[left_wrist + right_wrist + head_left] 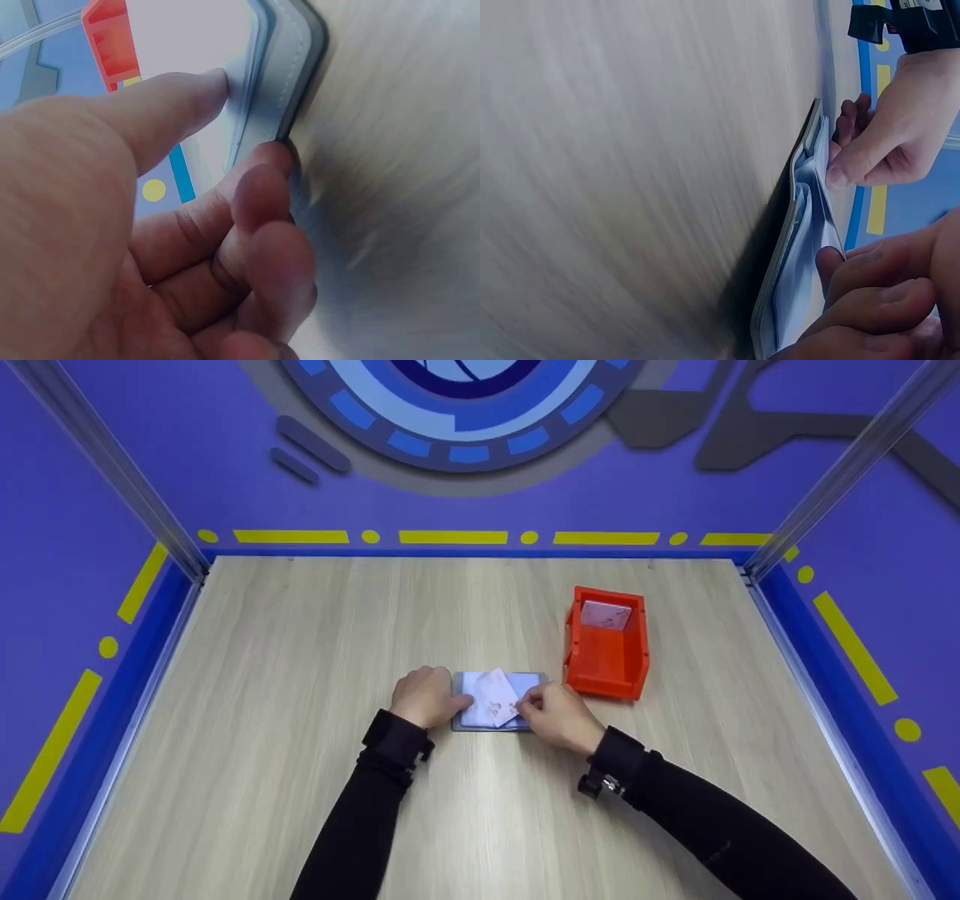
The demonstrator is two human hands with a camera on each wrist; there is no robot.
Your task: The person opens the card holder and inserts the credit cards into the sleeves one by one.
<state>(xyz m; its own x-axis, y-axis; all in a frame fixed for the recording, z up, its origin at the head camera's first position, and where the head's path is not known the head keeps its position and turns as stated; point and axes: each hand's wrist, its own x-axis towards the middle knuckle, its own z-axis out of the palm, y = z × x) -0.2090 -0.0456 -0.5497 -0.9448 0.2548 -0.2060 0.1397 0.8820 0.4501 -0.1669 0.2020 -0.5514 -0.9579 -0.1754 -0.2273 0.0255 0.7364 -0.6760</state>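
A flat grey card holder (459,723) with clear sleeves lies open on the table; the left wrist view shows its stitched grey cover (289,71). My left hand (426,697) grips its left edge, thumb pressed on the sleeves and the other fingers curled at the cover's rim. Over the sleeves, a pale pink card (495,695) with a faint reddish pattern lies at a slant. My right hand (561,715) pinches this card by its lower right corner. In the right wrist view the sleeves (799,255) bulge up from the cover; whether the card is inside one, I cannot tell.
Beyond the right hand stands a red plastic bin (606,688), with another patterned pinkish card (604,615) leaning against its far wall. The wooden table (300,645) is bounded by blue panels (465,517) with yellow marks at the back and both sides.
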